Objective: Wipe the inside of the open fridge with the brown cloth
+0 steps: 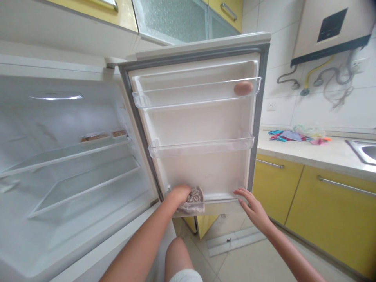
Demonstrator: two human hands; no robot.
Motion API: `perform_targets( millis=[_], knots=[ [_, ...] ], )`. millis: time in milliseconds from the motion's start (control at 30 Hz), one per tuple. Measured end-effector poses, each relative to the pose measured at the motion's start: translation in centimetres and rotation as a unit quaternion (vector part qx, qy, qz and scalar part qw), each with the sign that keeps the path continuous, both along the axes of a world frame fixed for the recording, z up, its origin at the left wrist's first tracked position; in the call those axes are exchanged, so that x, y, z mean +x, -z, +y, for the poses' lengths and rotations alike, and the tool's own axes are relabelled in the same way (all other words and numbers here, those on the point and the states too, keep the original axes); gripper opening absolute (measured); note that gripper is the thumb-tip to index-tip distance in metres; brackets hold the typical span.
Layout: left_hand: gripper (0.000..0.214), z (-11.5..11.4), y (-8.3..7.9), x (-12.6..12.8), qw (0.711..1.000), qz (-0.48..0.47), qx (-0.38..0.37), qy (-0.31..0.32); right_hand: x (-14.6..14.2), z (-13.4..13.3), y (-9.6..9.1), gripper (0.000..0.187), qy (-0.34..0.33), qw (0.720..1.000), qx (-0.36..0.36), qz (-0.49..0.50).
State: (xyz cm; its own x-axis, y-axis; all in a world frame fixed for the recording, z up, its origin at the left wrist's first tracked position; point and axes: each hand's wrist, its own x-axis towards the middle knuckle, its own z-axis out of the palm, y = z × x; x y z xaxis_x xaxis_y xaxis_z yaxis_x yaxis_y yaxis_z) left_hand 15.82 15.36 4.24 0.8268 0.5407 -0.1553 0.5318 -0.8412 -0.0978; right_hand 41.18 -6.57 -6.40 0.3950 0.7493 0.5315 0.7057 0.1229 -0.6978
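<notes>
Cloth (196, 195) lying in bottom bin (189, 210), likely handling light, soft; middle offering best hold. Left hand (180, 193) touching cloth, fingers hidden, grip unclear. Right hand (248, 200) hovering by door (202, 117), fingers spread.

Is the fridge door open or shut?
Open. The fridge door is swung out: its clear racks and the glass shelves inside show.

The left hand (181, 192) touches a brown, pale-patterned cloth (196, 196) near the white refrigerator door's (199, 172) lower left corner; the right hand (248, 200), fingers extended, is near its lower right corner.
</notes>
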Motion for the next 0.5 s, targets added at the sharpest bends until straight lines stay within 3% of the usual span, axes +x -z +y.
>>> perform_targets(
  millis=[100,300,500],
  knots=[
    [0.027,-0.8,0.3,2.4,0.999,-0.004,-0.021,0.046,0.1,0.0,0.0,0.04,-0.015,1.0,0.004,0.026],
    [0.038,-4.3,1.2,9.9,0.991,-0.02,-0.057,0.118,-0.1,-0.3,0.7,0.045,-0.024,0.999,0.014,0.036],
    [0.036,-7.2,1.1,14.9,0.989,0.013,-0.067,0.128,-1.0,-0.4,1.7,0.054,-0.017,0.999,0.032,-0.033]
  ],
)
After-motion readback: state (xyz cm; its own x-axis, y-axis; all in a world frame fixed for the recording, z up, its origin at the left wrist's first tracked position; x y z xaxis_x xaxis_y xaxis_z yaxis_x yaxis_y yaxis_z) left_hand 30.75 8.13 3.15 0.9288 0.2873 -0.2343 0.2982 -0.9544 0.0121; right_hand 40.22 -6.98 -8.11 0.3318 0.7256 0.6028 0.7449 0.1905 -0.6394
